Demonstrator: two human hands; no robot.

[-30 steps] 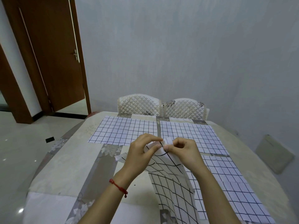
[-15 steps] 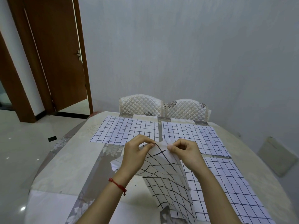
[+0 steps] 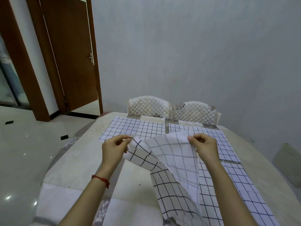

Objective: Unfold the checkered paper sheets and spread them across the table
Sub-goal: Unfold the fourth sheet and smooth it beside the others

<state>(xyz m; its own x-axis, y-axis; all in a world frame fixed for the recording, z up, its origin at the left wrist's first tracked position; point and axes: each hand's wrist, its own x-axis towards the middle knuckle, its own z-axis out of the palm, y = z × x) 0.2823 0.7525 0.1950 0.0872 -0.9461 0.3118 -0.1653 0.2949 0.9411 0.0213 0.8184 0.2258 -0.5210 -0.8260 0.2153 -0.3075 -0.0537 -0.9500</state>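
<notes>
i see a checkered sheet (image 3: 172, 162) held up over the middle of the counter (image 3: 68, 167), partly unfolded, its lower part trailing down toward the near edge. the left hand (image 3: 114, 149) pinches the sheet's left corner, fingers (image 3: 126, 139) clamped together on the paper; a red string bracelet (image 3: 101, 179) circles that wrist. the right hand (image 3: 205, 146) pinches the sheet's right corner, fingers curled tight on it. beyond the held sheet, a flat checkered sheet (image 3: 133, 129) lies on the counter's far left part, and a second one (image 3: 219, 141) lies to the far right. right of the held sheet, more checkered sheets (image 3: 241, 185) lie flat along the counter. two quilted chairs (image 3: 172, 108) stand at the counter's far edge. a brown door (image 3: 70, 51) stands far to the left of the counter.
</notes>
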